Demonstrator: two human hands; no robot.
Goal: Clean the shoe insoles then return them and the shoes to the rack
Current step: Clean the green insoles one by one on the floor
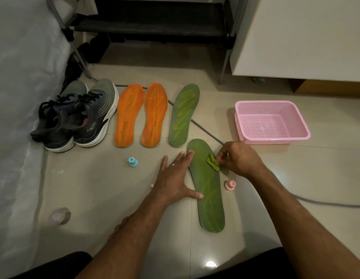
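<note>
Head view: left hand [173, 178] is lying flat, fingers [183, 158] straight and spread, pressing the near green insole [210, 198] against the floor [114, 188]; the thumb is resting on the insole's middle and the fingertips are reaching its toe end. Right hand [239, 158] is pinching a small crumpled green cloth [212, 162] between thumb and curled fingers, and the cloth is touching the insole just beyond the left fingertips' side, near the forefoot.

Beyond the fingers, the second green insole [184, 115] is lying just past the toe of the one being wiped. Left of that, two orange insoles [142, 115] are lying side by side, and further left two shoes [78, 117] are standing together against the bed [18, 97]. The dark rack [155, 27] is standing well beyond all of them. A pink basket [271, 121] is sitting beyond the right hand. A blue cap [132, 161] is lying left of the left fingers, a pink cap [230, 185] just right of the insole, below the right hand.

The insole is looking thin, light and bendy, likely to slide on the glossy tile, so pinning it flat is making sense. For lifting, pinching one edge near the middle, or supporting heel and toe together, should be keeping it from flopping.
</note>
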